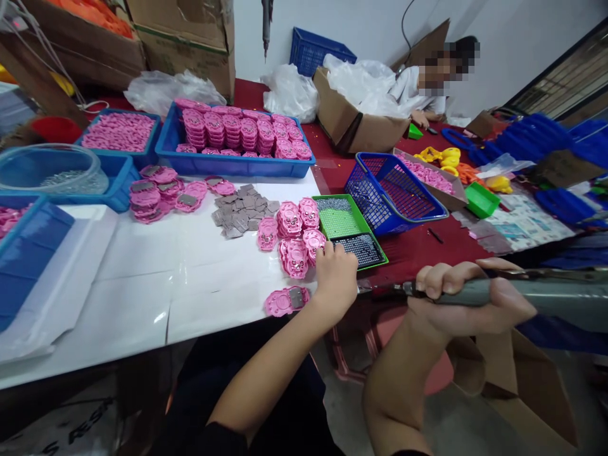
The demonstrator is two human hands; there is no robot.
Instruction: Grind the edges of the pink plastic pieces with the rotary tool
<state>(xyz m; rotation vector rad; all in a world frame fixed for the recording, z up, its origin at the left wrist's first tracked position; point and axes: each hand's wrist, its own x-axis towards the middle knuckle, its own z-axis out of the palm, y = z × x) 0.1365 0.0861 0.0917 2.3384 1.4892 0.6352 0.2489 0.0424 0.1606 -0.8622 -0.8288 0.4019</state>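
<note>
My right hand (456,297) is wrapped round a grey electric screwdriver (475,292), its bit pointing left toward my other hand. My left hand (338,275) is closed, fingers curled down between a group of pink plastic casings (294,253) and a black perforated screw plate (361,251); its fingertips are hidden. That plate lies in the near half of a green tray (330,221), with small screws scattered on it. Close to the table's front edge lies a pink casing (279,303) with a grey metal plate (299,296) on it. Thin grey plates (244,209) are heaped behind the casings.
A blue crate (232,166) of stacked pink casings stands at the back. Pink casings (152,193) with grey plates lie left. Right of the tray is a blue basket (394,196). A co-worker (418,88) sits beyond an open carton (351,120). Another screwdriver (266,28) hangs overhead.
</note>
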